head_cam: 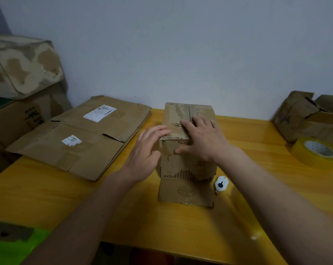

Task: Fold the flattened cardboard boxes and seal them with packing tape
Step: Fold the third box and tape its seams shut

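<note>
At the far left, large worn cardboard boxes [22, 77] stand stacked beside the yellow surface [181, 222], and they play no part in this step. Next to them, on the left part of the surface, the flattened cardboard boxes [81, 138] lie in a flat pile with white shipping labels on top; they wait for their turn. In the middle stands the folded box [186, 155], upright and with its top flaps closed. The left hand [146, 152] has relaxed, nearly straight fingers and touches the upper left corner of this box, holding nothing. The right hand [202, 138] lies flat on the top, its fingers spread over the seam where the torn flaps meet, and its thumb reaches down the front face; it presses and does not grasp. I judge that the step in hand is to hold the flaps shut before taping. To do it well, the right hand should keep even pressure along the seam so that the two flaps meet level, while the left hand steadies the side so that the box does not slide or lean. A small white cutter [221, 184] lies just beside the bottom right of the box. Further right, the roll of packing tape [315, 152] lies flat, well apart from the box, so one hand must leave the box to fetch it. At the far right another crumpled box [305, 117] rests against the wall.
</note>
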Demonstrator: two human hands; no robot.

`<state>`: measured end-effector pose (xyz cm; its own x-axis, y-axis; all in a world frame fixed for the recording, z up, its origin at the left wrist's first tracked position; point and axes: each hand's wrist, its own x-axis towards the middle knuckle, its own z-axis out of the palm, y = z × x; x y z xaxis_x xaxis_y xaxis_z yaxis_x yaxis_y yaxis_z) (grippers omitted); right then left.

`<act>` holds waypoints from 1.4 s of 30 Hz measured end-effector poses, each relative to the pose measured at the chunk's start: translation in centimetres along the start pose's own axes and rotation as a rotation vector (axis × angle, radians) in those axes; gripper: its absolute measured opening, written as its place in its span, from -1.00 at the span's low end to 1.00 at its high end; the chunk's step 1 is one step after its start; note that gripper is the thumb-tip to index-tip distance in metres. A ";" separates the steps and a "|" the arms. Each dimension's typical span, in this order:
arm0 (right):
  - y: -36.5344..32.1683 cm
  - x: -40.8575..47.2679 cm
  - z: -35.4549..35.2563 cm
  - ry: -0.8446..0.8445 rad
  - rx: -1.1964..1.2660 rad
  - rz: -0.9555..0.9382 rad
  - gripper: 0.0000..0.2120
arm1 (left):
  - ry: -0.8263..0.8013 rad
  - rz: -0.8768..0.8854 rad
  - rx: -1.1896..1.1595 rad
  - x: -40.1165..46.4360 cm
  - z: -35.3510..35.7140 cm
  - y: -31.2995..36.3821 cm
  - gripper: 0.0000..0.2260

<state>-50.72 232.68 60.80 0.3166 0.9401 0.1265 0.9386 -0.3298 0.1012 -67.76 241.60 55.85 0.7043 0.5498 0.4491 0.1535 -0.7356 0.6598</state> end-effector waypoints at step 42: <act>-2.6 0.6 -0.1 0.100 0.096 -0.020 -0.13 | 0.033 0.052 0.075 0.0 -0.5 -2.1 -0.19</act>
<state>-53.02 234.13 60.74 0.2872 0.9313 0.2241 0.9549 -0.2969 0.0100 -68.48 243.34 54.76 0.6899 0.5219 0.5018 0.1695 -0.7903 0.5888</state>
